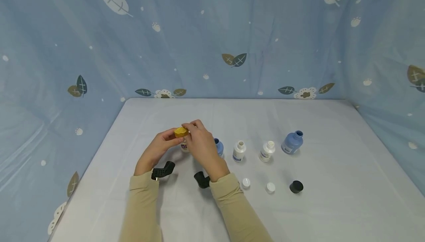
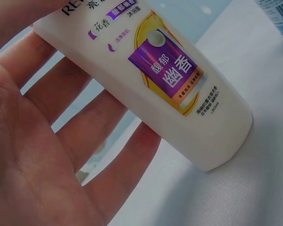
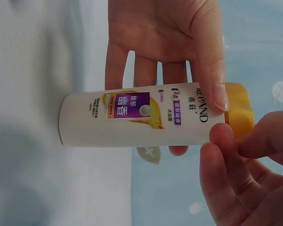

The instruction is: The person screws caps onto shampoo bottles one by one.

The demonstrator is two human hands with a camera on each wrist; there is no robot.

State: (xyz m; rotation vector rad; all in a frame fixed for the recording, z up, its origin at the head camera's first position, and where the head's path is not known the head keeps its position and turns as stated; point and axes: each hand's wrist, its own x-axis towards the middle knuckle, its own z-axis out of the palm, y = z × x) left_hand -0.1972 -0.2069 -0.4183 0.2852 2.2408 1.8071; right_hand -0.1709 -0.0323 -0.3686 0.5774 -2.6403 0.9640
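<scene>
Holding a white body wash bottle [image 3: 127,117] upright, the left hand [image 1: 156,149] has its thumb on the front and its fingers spread out behind. The right hand [image 1: 201,144] has its fingers bent and pinches the yellow cap [image 1: 181,132] on top. This bottle is on the left part of the white table [image 1: 332,212]; I cannot tell if its bottom touches it. Just to the right, a blue bottle [image 1: 219,147] is partly hidden by the right hand. Farther right stand two small white bottles [image 1: 239,152], then another blue bottle [image 1: 291,143] with its mouth open. Nearer lie two white caps [image 1: 270,187] and a black cap [image 1: 296,187].
</scene>
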